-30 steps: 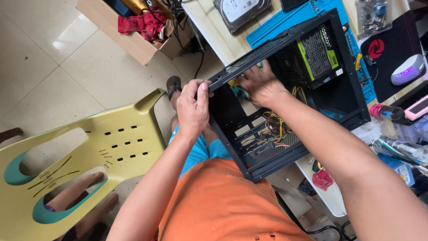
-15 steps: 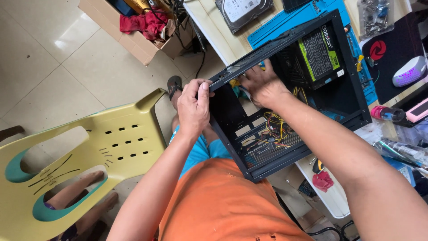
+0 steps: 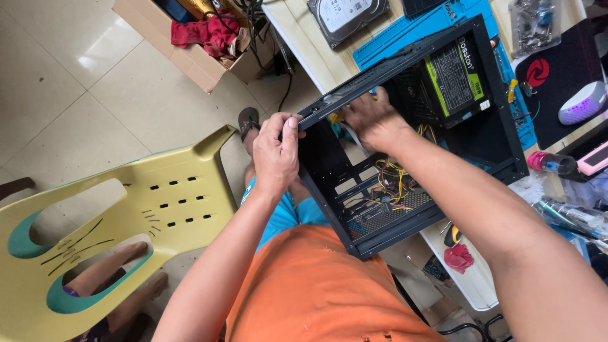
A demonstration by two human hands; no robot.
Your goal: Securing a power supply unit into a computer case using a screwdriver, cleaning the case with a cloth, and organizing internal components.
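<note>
A black open computer case [image 3: 494,136] rests partly on the table and partly over my lap. My left hand [image 3: 277,151] grips the case's outer front corner, thumb over the edge. Reaching inside the case near its upper front rail, my right hand [image 3: 369,116] has its fingers curled around something there; what it holds is hidden. A power supply with a green label [image 3: 451,75] sits in the far corner of the case. Yellow and coloured wires [image 3: 391,183] lie loose in the bottom.
A yellow plastic chair [image 3: 114,221] stands at my left, with another person's legs [image 3: 107,272] beneath it. A cardboard box with red cloth [image 3: 202,38] is on the floor. A hard drive [image 3: 348,16], a blue mat [image 3: 405,35], a white mouse [image 3: 581,102] and small tools lie on the table.
Both hands stay on the case in nearly the same places; the right hand has shifted slightly inside the front rail.
</note>
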